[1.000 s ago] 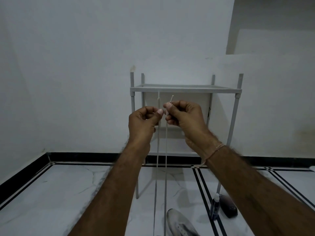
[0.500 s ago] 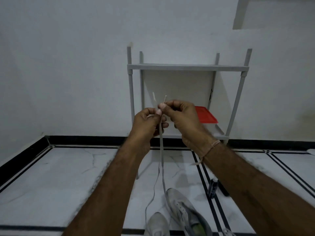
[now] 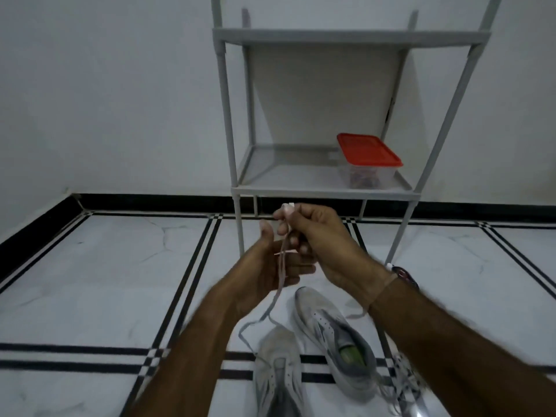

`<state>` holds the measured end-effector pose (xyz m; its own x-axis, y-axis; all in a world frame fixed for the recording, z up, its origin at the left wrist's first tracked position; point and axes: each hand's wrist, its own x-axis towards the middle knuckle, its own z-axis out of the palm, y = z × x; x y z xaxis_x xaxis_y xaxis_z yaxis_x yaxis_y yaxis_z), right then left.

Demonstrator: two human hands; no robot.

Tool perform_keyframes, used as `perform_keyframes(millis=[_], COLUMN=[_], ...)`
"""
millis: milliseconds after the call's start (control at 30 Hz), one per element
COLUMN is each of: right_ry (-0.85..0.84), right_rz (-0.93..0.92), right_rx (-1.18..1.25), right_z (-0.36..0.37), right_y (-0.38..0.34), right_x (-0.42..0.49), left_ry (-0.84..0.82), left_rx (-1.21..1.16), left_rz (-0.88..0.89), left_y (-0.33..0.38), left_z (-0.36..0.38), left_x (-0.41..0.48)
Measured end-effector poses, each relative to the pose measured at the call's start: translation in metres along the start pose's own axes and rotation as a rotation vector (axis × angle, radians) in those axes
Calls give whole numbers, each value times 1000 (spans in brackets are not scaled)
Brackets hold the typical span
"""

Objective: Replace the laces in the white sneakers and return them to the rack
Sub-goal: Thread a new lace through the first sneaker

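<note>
Right hand point(image 3: 316, 236) pinches the upper end of the white lace point(image 3: 272, 308), fingers curled. Left hand point(image 3: 267, 269) is spread, and the lace runs across its extended fingers; this area is blurred. The lace trails to the floor point(image 3: 90, 281) beside two white sneakers point(image 3: 331, 338), which lie in front of the rack point(image 3: 325, 188). A red-lidded container point(image 3: 368, 152) sits at the lower shelf's right corner.

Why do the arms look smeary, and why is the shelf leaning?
Head view: motion blur smears the left hand, the right hand and the lace; the wide lens splays the posts of the rack; the light is dim and grey, with a soft rack shadow on the wall.
</note>
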<state>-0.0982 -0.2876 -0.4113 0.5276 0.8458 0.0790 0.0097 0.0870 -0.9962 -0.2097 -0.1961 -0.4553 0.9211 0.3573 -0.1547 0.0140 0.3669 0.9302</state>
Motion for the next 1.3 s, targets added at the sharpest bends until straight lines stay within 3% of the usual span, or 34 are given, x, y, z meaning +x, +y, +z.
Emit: perform_keyframes(millis=[200, 367, 467, 600, 667, 767, 967, 1033, 1167, 1300], right_ry=[67, -159, -116, -17, 39, 106, -121, -81, 31, 108], right_rz=[139, 190, 110, 79, 86, 172, 305, 283, 300, 343], right_rx=[-86, -141, -100, -27, -89, -170, -330, -313, -145, -274], right_z=[-11, 5, 7, -9, -17, -22, -4, -2, -7, -10], right_y=[64, 113, 126, 121, 127, 161, 247, 257, 258, 284], right_x=[-15, -48, -42, -18, -12, -25, -75, -76, -74, -84], left_ry=[208, 344, 349, 70, 155, 352, 451, 498, 601, 598], left_rx=[-434, -629, -315, 32, 51, -184, -379, -293, 173, 291], left_rz=[121, 222, 71, -114, -85, -16, -15, -47, -292, -217], left_y=[-31, -26, -52, -112, -123, -129, -138, -148, -194, -245], left_z=[-3, -16, -31, -35, -33, -42, -54, -59, -64, -65], left_x=[11, 30, 26, -6, -7, 6, 23, 20, -10, -41])
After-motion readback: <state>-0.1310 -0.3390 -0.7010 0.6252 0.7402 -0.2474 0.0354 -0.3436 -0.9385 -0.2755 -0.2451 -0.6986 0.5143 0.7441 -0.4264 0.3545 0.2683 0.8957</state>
